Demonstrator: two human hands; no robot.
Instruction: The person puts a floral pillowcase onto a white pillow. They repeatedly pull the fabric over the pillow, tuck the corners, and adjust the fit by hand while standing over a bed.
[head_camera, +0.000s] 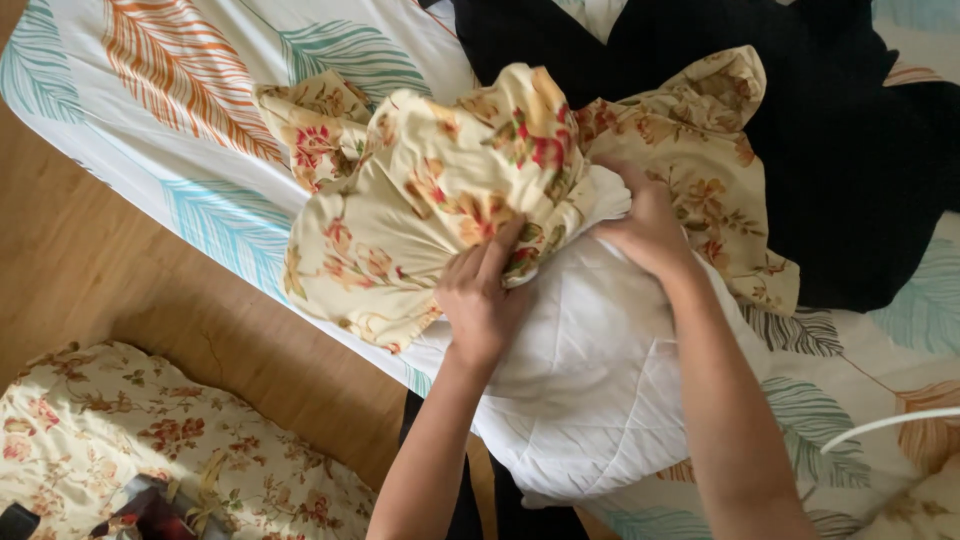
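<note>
Evidently the fingers of the left hand (480, 295) are curled shut on a bunched fold of the floral pillowcase (440, 190) at the centre of the frame, pinching the gathered cloth against the white pillow (580, 370). The right hand (645, 225), just right of centre, has its fingers tucked down between the pillowcase's opening and the pillow, so I cannot tell how tightly they close, though they seem to grip the cloth's edge. The pillowcase is crumpled over the pillow's upper end only; I judge the cover to be partly on, with most of the white quilted body bare toward the lower middle of the frame. Whether it is going on or coming off I cannot tell. The pillow lies on a bed sheet (200, 90) printed with orange and teal feathers, its lower end overhanging the bed's edge, which runs diagonally from upper left to lower centre. Beyond that edge is a wooden floor (90, 260), and a second floral cushion (150, 440) sits at the lower left. A black cloth (850, 150) spreads across the upper right, touching the pillowcase's ruffle, so room is freer to the left.
</note>
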